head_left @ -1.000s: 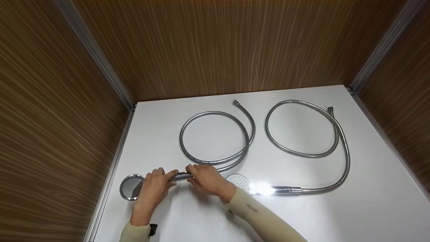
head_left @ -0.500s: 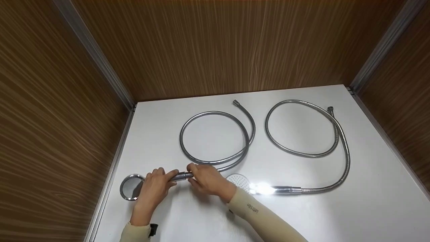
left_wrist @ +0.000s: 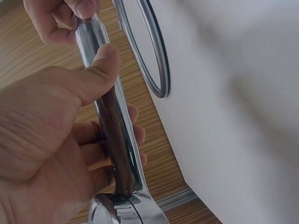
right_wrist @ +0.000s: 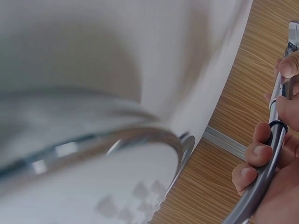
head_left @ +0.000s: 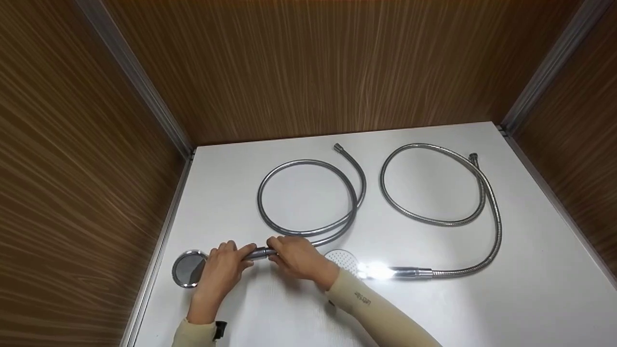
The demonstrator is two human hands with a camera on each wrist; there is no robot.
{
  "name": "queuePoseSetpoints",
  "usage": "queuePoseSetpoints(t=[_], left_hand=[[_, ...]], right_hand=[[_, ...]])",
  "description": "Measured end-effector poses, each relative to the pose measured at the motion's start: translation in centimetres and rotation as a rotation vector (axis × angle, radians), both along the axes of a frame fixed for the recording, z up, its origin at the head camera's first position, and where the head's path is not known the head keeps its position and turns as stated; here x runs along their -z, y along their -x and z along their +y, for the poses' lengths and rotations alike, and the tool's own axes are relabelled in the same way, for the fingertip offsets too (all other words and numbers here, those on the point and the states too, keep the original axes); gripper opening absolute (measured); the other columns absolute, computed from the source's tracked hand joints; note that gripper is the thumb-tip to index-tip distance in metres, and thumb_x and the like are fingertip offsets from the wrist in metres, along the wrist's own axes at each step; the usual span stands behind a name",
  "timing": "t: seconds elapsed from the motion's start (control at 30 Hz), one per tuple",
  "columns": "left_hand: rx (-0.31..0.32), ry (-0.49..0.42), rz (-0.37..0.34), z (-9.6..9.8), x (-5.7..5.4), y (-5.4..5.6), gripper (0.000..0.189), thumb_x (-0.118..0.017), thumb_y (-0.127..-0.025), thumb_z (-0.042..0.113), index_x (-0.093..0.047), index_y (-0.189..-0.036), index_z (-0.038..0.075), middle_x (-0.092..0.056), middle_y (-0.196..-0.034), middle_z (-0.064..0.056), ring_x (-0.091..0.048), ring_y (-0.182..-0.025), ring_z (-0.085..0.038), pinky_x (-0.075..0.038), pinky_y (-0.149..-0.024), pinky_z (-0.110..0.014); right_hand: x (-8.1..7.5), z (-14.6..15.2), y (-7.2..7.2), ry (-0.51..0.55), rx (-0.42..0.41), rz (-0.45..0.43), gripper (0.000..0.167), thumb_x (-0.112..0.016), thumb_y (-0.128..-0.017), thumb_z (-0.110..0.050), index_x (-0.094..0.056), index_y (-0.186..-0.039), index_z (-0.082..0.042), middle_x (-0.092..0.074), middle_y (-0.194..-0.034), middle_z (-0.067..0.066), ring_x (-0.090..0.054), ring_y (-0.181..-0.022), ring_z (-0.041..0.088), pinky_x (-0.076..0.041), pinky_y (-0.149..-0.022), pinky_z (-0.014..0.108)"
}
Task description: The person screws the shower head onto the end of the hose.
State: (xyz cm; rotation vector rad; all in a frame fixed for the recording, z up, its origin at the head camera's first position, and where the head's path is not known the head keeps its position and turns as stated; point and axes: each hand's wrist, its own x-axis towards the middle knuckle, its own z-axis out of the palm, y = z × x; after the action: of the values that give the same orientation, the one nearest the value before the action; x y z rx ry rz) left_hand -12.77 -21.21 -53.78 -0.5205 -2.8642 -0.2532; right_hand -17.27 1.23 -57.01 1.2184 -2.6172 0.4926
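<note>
My left hand (head_left: 221, 270) grips the chrome handle (left_wrist: 117, 140) of a shower head (head_left: 185, 269); the thumb lies along the handle in the left wrist view and the other fingers wrap behind it. Its round face shows at the far left in the head view. At the handle's other end, my right hand (head_left: 300, 258) pinches the end of a grey shower hose (head_left: 289, 233), where it meets the handle. In the right wrist view that hose (right_wrist: 261, 186) runs down through the curled fingers. Part of the joint is hidden behind the fingers.
A second shower head (head_left: 341, 259) with a white perforated face lies beside the right forearm, joined to a ribbed metal hose (head_left: 448, 223) looped at the right. The grey hose's free end (head_left: 338, 147) lies toward the back. Wood-patterned walls (head_left: 308, 72) enclose the white table (head_left: 221, 193).
The right fingers shift slightly at the hose end. The left hand, the shower head and both hose loops stay in place.
</note>
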Motion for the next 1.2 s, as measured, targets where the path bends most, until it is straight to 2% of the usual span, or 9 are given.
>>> queuePoseSetpoints(t=[0.27,0.53,0.7,0.93,1.2], left_hand=[[0.000,-0.002,0.004,0.05,0.15,-0.02,0.037,-0.086,-0.083,0.023,-0.079,-0.119,0.021,-0.056,-0.076,-0.008,-0.052,-0.067,-0.024,-0.043,-0.063,-0.039],[-0.003,0.016,0.002,0.03,0.15,-0.04,0.037,-0.086,-0.084,0.024,-0.078,-0.121,0.023,-0.055,-0.076,-0.007,-0.052,-0.067,-0.022,-0.044,-0.063,-0.039],[-0.003,0.019,0.003,-0.02,0.20,-0.07,0.037,-0.085,-0.084,0.025,-0.078,-0.120,0.023,-0.055,-0.076,-0.007,-0.052,-0.067,-0.023,-0.044,-0.063,-0.039],[-0.004,0.031,0.010,-0.06,0.24,-0.05,0.036,-0.085,-0.085,0.025,-0.078,-0.120,0.023,-0.056,-0.076,-0.008,-0.054,-0.067,-0.024,-0.046,-0.063,-0.040],[-0.004,0.006,-0.023,-0.08,0.09,0.01,0.035,-0.084,-0.086,0.025,-0.077,-0.120,0.022,-0.057,-0.077,-0.008,-0.055,-0.069,-0.025,-0.045,-0.064,-0.041]], right_hand=[[-0.05,0.00,-0.04,-0.023,0.001,0.000,0.021,-0.062,-0.107,-0.032,-0.057,-0.116,-0.013,-0.067,-0.087,-0.001,-0.065,-0.075,0.016,-0.055,-0.065,0.030],[-0.16,0.06,-0.02,-0.024,-0.002,0.046,0.022,-0.062,-0.107,-0.034,-0.058,-0.114,-0.013,-0.065,-0.084,-0.001,-0.063,-0.069,0.015,-0.053,-0.062,0.029],[-0.12,0.09,-0.09,-0.006,-0.003,0.030,0.022,-0.061,-0.107,-0.034,-0.060,-0.114,-0.013,-0.065,-0.085,-0.001,-0.063,-0.071,0.016,-0.053,-0.063,0.031],[0.03,0.09,-0.12,0.029,0.007,0.028,0.035,-0.071,-0.101,-0.033,-0.054,-0.120,-0.009,-0.070,-0.087,-0.001,-0.067,-0.073,0.015,-0.057,-0.066,0.032],[0.03,0.02,0.03,0.041,0.010,0.081,0.030,-0.074,-0.099,-0.030,-0.052,-0.105,-0.011,-0.066,-0.081,-0.003,-0.064,-0.069,0.014,-0.054,-0.061,0.029]])
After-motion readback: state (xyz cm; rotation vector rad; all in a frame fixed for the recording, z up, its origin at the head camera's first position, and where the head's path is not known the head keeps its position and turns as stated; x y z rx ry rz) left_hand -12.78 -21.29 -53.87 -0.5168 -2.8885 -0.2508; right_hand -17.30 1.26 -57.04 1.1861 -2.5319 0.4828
